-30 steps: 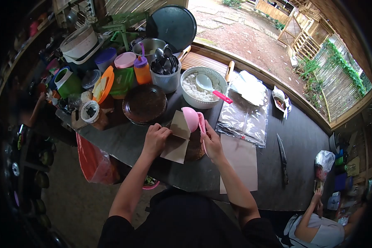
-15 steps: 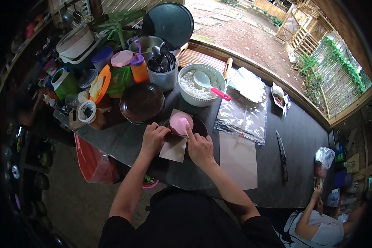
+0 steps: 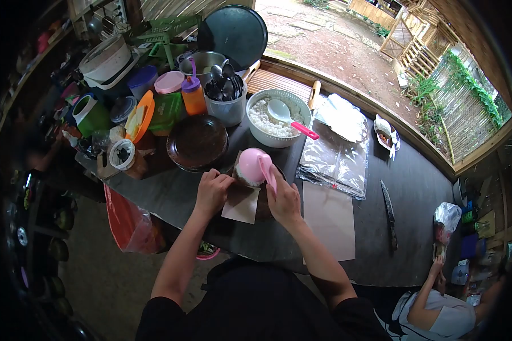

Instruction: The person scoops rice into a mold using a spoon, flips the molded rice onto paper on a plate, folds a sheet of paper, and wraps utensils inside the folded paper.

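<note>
My right hand (image 3: pixel 284 199) is closed round the handle of a pink scoop (image 3: pixel 255 163) with a rounded bowl. The scoop is turned bottom up, and white rice (image 3: pixel 250 181) shows beneath its lower edge. Under the rice lies a piece of brown paper (image 3: pixel 240 208) on a dark brown plate (image 3: pixel 263 211), mostly covered. The fingers of my left hand (image 3: pixel 213 192) are bent and pressed together at the plate's left edge, against the paper; they appear to grip the rim.
Beyond the plate stands a bowl of rice (image 3: pixel 270 133) with a serving spoon (image 3: pixel 284 113). Stacked brown plates (image 3: pixel 197 142) are to the left. Plastic sheets (image 3: pixel 333 165), brown paper (image 3: pixel 329 227) and a knife (image 3: pixel 389 213) lie right. Another person (image 3: pixel 432 310) sits at lower right.
My right hand has gone from a finger pressing on the scoop to gripping its handle. The scoop has tilted up slightly, and rice shows under it. My left hand stays in place.
</note>
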A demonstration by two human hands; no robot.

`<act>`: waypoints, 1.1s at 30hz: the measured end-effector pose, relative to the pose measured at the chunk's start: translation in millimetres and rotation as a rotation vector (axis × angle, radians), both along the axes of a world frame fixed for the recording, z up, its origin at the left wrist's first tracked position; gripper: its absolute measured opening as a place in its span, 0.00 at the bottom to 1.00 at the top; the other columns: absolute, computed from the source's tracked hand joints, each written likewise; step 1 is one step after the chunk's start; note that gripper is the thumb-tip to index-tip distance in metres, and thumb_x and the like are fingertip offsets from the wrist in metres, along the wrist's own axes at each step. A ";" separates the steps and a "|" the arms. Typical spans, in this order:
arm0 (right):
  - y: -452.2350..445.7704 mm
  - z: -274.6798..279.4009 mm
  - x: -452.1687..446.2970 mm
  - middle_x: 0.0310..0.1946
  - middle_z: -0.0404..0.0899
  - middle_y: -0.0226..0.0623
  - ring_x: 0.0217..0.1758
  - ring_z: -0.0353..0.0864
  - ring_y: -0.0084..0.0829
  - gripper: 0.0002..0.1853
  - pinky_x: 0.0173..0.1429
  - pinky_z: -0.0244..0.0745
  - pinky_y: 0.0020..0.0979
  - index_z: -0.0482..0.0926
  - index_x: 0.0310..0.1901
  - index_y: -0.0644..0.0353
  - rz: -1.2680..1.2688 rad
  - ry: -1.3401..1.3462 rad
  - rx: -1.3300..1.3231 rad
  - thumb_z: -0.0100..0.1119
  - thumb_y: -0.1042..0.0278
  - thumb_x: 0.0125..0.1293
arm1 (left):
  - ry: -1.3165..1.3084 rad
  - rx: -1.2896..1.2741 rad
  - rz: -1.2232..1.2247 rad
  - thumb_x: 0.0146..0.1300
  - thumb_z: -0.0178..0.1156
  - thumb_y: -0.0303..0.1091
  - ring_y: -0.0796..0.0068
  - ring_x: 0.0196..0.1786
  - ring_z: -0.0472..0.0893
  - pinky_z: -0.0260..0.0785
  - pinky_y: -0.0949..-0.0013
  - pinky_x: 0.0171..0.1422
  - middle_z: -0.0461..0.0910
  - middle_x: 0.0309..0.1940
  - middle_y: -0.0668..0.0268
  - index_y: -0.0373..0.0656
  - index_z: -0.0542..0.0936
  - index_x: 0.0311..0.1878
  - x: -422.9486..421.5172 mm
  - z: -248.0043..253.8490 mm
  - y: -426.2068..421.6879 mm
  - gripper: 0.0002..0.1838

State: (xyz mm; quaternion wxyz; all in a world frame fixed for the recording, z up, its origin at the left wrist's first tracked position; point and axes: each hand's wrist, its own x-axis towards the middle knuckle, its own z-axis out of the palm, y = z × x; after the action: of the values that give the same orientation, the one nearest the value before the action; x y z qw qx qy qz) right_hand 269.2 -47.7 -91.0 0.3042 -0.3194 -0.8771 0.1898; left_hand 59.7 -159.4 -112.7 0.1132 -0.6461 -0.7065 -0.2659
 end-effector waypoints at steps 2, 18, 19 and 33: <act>3.3 8.5 0.6 0.42 0.86 0.45 0.39 0.86 0.44 0.24 0.50 0.75 0.47 0.69 0.68 0.55 -0.050 0.053 -0.067 0.57 0.69 0.71 | -0.006 -0.011 -0.001 0.53 0.62 0.26 0.66 0.45 0.77 0.68 0.62 0.53 0.85 0.38 0.72 0.49 0.87 0.42 -0.6 1.8 -0.7 0.13; 61.1 47.2 -30.5 0.42 0.78 0.42 0.32 0.84 0.29 0.21 0.34 0.80 0.28 0.69 0.62 0.70 -0.054 0.977 -1.149 0.57 0.73 0.70 | -0.346 0.229 -0.093 0.60 0.72 0.40 0.62 0.50 0.78 0.69 0.61 0.60 0.86 0.50 0.68 0.48 0.86 0.53 40.9 66.1 47.9 0.18; 65.7 47.5 -38.5 0.42 0.78 0.42 0.32 0.84 0.29 0.21 0.34 0.80 0.28 0.69 0.62 0.70 -0.054 0.980 -1.147 0.57 0.73 0.70 | -0.414 0.240 -0.131 0.61 0.71 0.40 0.62 0.51 0.78 0.69 0.61 0.61 0.86 0.51 0.67 0.47 0.86 0.55 44.6 73.4 56.5 0.20; 86.9 54.3 -57.0 0.36 0.82 0.28 0.34 0.81 0.19 0.13 0.39 0.78 0.25 0.81 0.49 0.61 -0.052 0.840 -1.312 0.51 0.62 0.77 | -0.363 0.172 -0.086 0.66 0.65 0.51 0.62 0.52 0.78 0.67 0.60 0.57 0.86 0.55 0.63 0.44 0.84 0.61 33.6 64.9 118.3 0.26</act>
State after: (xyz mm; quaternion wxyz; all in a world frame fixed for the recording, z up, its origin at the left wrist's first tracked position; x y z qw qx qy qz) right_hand 212.3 39.2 -36.7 0.3642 -0.3560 -0.3891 0.7676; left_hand 93.3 -41.1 -47.8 0.0270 -0.6052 -0.6616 -0.4420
